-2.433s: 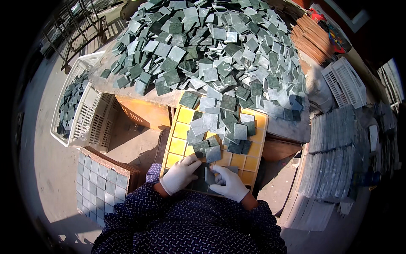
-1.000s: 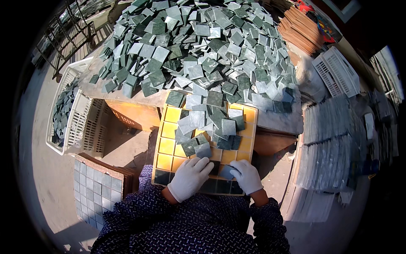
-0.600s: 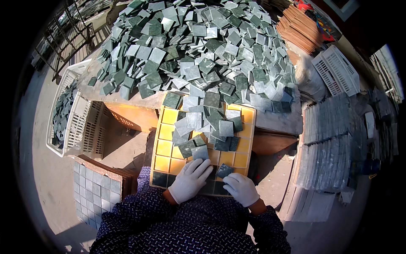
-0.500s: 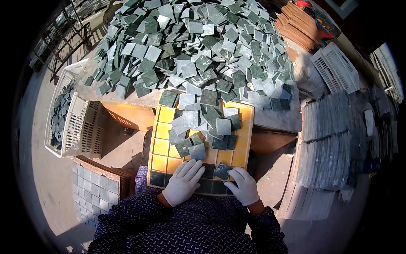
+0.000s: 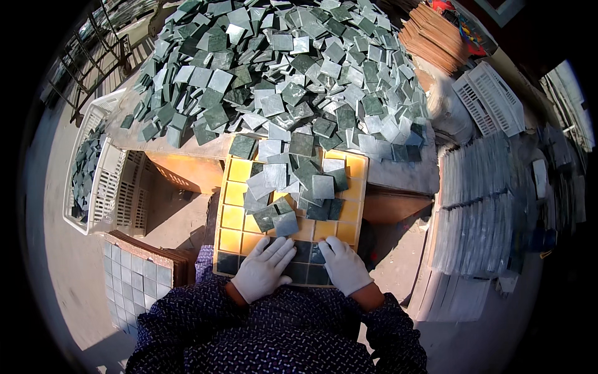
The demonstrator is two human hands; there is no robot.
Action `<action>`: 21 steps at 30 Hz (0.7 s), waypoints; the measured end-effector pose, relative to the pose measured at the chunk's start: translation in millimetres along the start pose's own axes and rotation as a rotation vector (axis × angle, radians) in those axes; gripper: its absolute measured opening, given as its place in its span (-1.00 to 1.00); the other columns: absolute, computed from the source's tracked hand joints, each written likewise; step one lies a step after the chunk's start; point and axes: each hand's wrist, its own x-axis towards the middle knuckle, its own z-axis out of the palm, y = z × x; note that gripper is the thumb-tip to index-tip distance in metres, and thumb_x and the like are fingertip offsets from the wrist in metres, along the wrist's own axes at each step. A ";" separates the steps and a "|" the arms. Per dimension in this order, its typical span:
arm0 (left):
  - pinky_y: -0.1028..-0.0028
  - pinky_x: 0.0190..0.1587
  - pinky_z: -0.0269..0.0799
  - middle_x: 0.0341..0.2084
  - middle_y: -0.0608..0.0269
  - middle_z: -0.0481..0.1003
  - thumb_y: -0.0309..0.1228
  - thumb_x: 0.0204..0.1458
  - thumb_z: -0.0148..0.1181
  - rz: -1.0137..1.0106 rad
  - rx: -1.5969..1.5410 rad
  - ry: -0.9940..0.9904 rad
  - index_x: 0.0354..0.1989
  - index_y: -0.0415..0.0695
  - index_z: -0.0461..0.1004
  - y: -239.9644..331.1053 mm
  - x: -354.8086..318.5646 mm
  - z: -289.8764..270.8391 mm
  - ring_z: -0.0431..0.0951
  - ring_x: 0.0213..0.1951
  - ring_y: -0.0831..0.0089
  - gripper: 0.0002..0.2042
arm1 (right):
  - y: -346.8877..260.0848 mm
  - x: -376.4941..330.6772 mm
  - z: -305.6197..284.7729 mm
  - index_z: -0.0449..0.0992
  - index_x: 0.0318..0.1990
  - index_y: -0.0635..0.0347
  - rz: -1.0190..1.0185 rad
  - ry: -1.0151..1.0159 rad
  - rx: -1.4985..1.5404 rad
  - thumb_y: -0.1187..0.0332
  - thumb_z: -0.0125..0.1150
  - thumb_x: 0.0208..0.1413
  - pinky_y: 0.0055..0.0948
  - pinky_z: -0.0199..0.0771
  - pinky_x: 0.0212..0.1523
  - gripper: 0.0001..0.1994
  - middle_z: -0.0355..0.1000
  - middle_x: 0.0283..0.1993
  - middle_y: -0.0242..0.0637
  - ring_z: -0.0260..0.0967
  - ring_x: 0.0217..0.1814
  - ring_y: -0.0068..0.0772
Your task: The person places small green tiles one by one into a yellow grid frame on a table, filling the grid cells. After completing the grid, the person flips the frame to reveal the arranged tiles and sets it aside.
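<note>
A yellow gridded tray [image 5: 232, 215] lies in front of me with dark square stone tiles [image 5: 299, 272] set in its near rows. My left hand [image 5: 265, 268], in a white glove, rests flat over those rows with its fingers stretched out. At the right end of the second row, my right hand [image 5: 346, 267], also gloved, lays its bent fingers on a dark tile [image 5: 316, 254] and seems to press it; its thumb is hidden. Loose green-grey tiles [image 5: 285, 223] lie heaped over the tray's middle and far part, just beyond my left fingertips.
A large heap of loose tiles [image 5: 271, 103] covers the table behind the tray. A white plastic crate [image 5: 118, 181] with tiles stands left, above a stack of tiled sheets [image 5: 137, 277]. Packed tile sheets [image 5: 473, 218] stand right, with another white crate [image 5: 489, 96] beyond.
My right hand has moved left and down onto the second row. The tile it held tilted in its fingers now lies in the row. My left hand stays nearly in place.
</note>
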 end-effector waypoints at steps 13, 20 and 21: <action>0.12 0.32 0.04 0.18 0.10 0.33 -0.25 -0.04 0.24 0.052 -0.119 0.109 0.17 -0.16 0.31 -19.4 -11.3 -18.1 0.25 0.26 0.18 -0.43 | -2.3 34.5 -36.8 0.29 0.14 0.08 0.266 -0.131 0.211 0.33 0.27 -0.01 -0.15 0.48 -0.11 -0.49 0.30 0.11 -0.18 0.38 0.02 -0.01; 0.23 0.02 0.37 -0.07 0.09 0.41 -0.35 -0.17 0.33 -0.238 0.038 0.375 0.10 -0.18 0.36 -53.2 17.3 -37.6 0.41 -0.04 0.12 -0.43 | 34.4 112.3 -38.4 0.30 0.18 0.06 0.081 0.015 -0.008 0.37 0.22 0.02 -0.19 0.47 -0.04 -0.48 0.32 0.14 -0.16 0.37 0.05 -0.07; 0.24 0.01 0.37 -0.09 0.10 0.41 -0.33 -0.19 0.35 -0.242 0.058 0.370 0.10 -0.18 0.36 -52.7 20.9 -39.0 0.41 -0.05 0.13 -0.41 | 40.6 116.1 -40.6 0.31 0.18 0.05 0.038 0.012 -0.016 0.37 0.22 0.02 -0.20 0.47 -0.03 -0.49 0.31 0.15 -0.16 0.37 0.05 -0.08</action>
